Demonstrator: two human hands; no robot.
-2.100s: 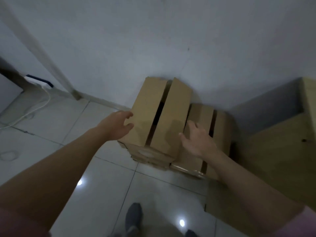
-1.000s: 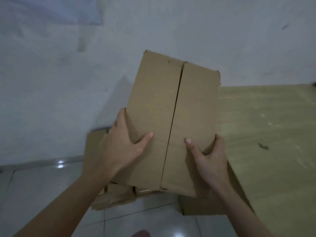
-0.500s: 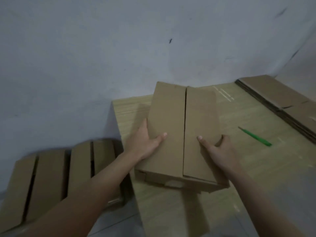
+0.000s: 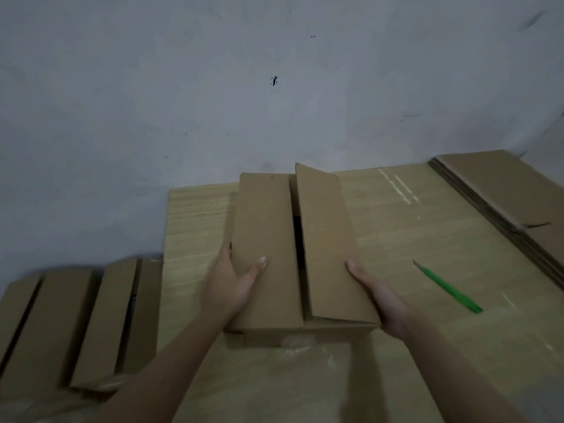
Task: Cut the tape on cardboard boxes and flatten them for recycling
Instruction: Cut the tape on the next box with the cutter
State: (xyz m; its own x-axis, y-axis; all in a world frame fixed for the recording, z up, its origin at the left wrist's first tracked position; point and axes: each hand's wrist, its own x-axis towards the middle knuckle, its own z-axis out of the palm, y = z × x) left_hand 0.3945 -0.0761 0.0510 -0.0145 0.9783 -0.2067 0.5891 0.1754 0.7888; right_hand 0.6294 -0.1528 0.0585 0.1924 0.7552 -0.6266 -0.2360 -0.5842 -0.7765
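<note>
The box (image 4: 293, 257) now rests on the bench (image 4: 412, 346), moved up from the floor stack against the wall. Its top flaps, closed half a second ago, have parted: the right flap is tilted up, exposing a dark gap. The left hand (image 4: 227, 285) holds the left side, thumb on the left flap. The right hand (image 4: 380, 296) holds the right side under the raised flap, thumb on its surface. The green cutter (image 4: 447, 286) lies untouched on the bench, just right of the box. Flattened cardboard (image 4: 500, 193) is stacked at the far right. More boxes (image 4: 82, 325) wait on the floor. Judgement: the top is unsealed; any tape still to cut is probably elsewhere on the box.
</note>
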